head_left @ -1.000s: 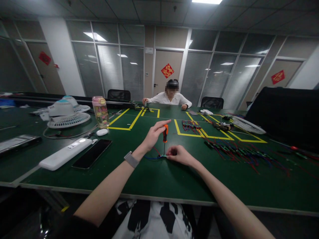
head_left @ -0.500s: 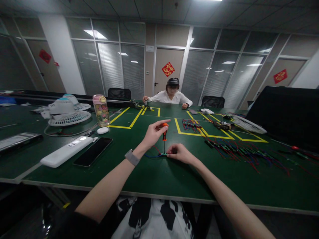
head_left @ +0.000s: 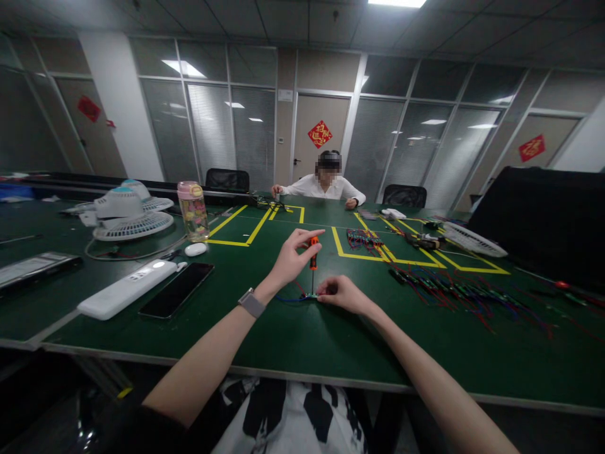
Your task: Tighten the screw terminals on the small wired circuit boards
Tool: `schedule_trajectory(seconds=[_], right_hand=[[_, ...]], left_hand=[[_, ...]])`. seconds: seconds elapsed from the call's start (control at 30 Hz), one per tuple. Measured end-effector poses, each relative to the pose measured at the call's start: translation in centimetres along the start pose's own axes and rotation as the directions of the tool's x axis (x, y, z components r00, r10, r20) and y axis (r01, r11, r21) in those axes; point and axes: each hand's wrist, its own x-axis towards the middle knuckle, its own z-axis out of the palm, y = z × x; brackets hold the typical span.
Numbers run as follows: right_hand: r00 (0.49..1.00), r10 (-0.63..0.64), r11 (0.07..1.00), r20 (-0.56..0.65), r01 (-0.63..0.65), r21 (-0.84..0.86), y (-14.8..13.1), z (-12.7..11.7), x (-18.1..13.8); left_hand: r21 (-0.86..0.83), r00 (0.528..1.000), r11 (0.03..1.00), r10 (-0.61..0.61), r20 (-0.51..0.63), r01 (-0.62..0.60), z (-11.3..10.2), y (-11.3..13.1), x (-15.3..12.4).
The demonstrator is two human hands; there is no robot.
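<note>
Left hand [head_left: 289, 257] slightly shifted, pinching screwdriver [head_left: 313, 261], right hand [head_left: 348, 295] pinching circuit board [head_left: 311, 296], partly hidden

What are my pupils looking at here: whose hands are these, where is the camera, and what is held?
There is no machine: these are a person's two bare hands, seen from a camera worn on that person's head. The left hand grips an upright screwdriver, its tip at a small circuit board; the right hand holds the board's right end. On the green table are a phone, a white power strip, a bottle and wired boards. Another person sits opposite.
</note>
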Motion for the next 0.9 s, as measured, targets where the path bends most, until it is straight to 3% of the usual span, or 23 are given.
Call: schedule_trajectory(seconds=[0.13, 0.27, 0.43, 0.57, 0.73, 0.9], right_hand=[[1.000, -0.027, 1.000, 0.004, 0.027, -0.009, 0.12, -0.05, -0.01], [1.000, -0.028, 1.000, 0.015, 0.028, 0.014, 0.08, -0.03, -0.03], [0.999, -0.034, 0.999, 0.004, 0.034, -0.023, -0.15, 0.05, -0.08], [0.999, -0.043, 0.997, -0.027, 0.041, -0.062, -0.42, 0.19, -0.16], [0.998, -0.039, 0.998, -0.047, 0.036, -0.059, -0.70, 0.33, -0.31], [0.998, -0.048, 0.998, -0.030, 0.047, -0.041, -0.81, 0.30, -0.40]], left_hand=[[-0.121, 0.995, 0.991, -0.049, 0.089, 0.059, -0.01, 0.09, 0.02], [-0.061, 1.000, 0.998, -0.017, 0.026, 0.018, 0.04, 0.14, -0.04], [-0.110, 0.994, 0.993, -0.038, 0.105, 0.049, -0.04, 0.26, -0.11], [-0.033, 1.000, 0.999, -0.014, 0.023, 0.014, -0.15, 0.33, -0.10], [-0.045, 0.997, 0.998, -0.032, 0.064, 0.035, -0.13, 0.39, -0.02], [0.023, 1.000, 0.999, -0.023, -0.003, 0.023, 0.17, 0.19, -0.13]])
